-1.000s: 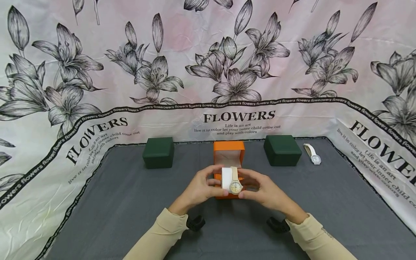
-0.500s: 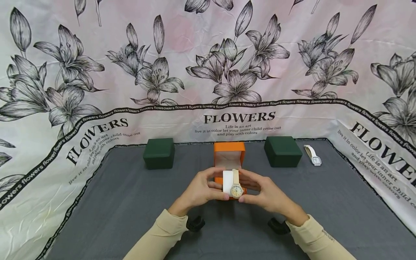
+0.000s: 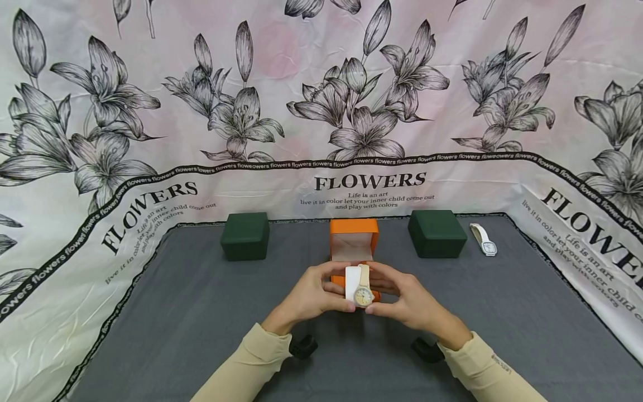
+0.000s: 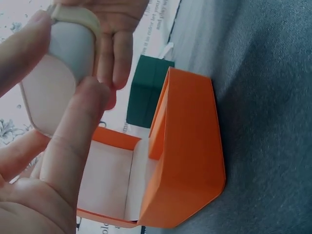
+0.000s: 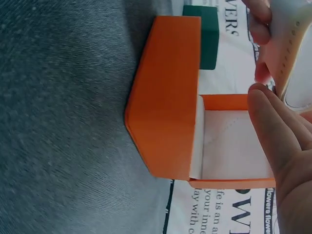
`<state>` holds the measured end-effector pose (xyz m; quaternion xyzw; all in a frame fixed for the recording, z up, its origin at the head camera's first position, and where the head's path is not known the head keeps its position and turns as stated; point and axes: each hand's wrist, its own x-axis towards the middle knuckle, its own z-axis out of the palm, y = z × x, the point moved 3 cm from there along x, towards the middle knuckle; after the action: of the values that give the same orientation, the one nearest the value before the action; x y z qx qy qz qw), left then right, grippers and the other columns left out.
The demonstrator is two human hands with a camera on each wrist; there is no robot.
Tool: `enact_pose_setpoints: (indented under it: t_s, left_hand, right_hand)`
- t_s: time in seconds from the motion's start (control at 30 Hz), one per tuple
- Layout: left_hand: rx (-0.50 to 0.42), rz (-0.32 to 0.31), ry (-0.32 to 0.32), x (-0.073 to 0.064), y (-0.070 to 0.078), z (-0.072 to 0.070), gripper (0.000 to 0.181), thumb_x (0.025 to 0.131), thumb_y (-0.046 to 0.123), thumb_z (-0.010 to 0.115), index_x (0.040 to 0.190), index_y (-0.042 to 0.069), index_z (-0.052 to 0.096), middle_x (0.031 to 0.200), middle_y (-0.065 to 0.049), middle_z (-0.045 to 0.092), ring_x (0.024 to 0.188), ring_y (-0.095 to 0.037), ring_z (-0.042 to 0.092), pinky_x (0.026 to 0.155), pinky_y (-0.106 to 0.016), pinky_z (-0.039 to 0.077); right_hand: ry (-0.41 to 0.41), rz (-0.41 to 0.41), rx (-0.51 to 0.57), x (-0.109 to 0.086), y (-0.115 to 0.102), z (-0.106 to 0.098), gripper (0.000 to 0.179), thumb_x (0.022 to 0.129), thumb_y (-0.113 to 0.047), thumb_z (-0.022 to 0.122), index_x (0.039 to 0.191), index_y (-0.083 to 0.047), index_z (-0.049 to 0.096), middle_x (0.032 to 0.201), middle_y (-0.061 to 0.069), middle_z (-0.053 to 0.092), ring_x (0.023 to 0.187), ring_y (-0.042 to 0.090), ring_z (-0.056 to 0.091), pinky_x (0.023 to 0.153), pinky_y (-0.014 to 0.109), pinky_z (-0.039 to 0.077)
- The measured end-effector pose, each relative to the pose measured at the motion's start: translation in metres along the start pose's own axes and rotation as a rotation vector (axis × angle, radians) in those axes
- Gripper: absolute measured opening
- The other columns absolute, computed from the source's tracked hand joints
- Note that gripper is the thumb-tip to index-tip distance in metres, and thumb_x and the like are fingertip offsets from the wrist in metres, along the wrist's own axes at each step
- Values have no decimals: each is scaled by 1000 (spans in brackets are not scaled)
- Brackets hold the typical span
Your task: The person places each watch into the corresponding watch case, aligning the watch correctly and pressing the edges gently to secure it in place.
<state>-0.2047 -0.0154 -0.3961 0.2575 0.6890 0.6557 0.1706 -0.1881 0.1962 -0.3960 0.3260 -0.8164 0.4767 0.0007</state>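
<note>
A wristwatch (image 3: 363, 296) with a cream strap is wrapped around a white watch cushion (image 3: 353, 283). Both hands hold it up in front of the open orange watch box (image 3: 354, 225). My left hand (image 3: 320, 291) grips the cushion's left side between thumb and fingers; the left wrist view shows its fingers on the cushion's flat end (image 4: 51, 95). My right hand (image 3: 408, 295) holds the right side, thumb near the dial and fingers against the strap (image 5: 288, 46). The box's pale-lined lid stands raised; its base is partly hidden behind the hands.
One green box (image 3: 244, 237) stands at the back left and another green box (image 3: 437, 234) at the back right. Beside the latter lies a white watch (image 3: 485, 241). Dark grey cloth (image 3: 176, 324) covers the table, with a flower-printed curtain (image 3: 281, 128) behind it.
Both hands, with the watch and cushion, have come slightly down and toward me. The boxes and the white watch stay in place.
</note>
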Motion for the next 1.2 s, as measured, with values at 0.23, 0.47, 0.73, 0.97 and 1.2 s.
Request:
enact_pose_setpoints:
  t_s: [0.23,0.47,0.73,0.97,1.2]
  left_hand:
    - [71,-8,-14,0,4,2,81,70,-7,81,142,2,44,119,-16,61,90,-29,69,67,-32,57]
    - [61,2,-31,0,5,5,78,72,-3,81,141,5,46,124,-9,59,89,-22,69,70,-33,57]
    - [79,14,-32,0,4,5,78,72,0,82,141,11,47,125,-6,58,90,-21,69,72,-34,57]
    - [78,20,-1,0,6,3,74,73,1,82,138,14,49,121,-9,59,90,-23,69,71,-33,57]
    - [109,-16,6,0,4,2,79,72,8,84,141,8,46,119,-8,60,88,-24,69,68,-32,56]
  right_hand:
    - [-16,-25,-28,1,-2,2,84,77,-18,81,146,-2,36,136,9,52,111,22,61,86,42,52]
    - [-26,-25,-38,2,-3,3,77,80,-25,79,143,-7,40,126,0,57,106,15,63,85,42,53]
    - [-20,-27,-113,3,-5,2,77,82,-36,76,145,-11,39,131,-4,53,108,13,60,87,43,52]
    - [27,-120,-219,3,-11,0,78,78,-37,79,143,-15,42,137,-1,46,121,15,48,94,41,48]
    - [85,-171,-295,1,-13,3,69,76,-37,81,136,-17,52,135,-1,51,120,17,51,92,40,48]
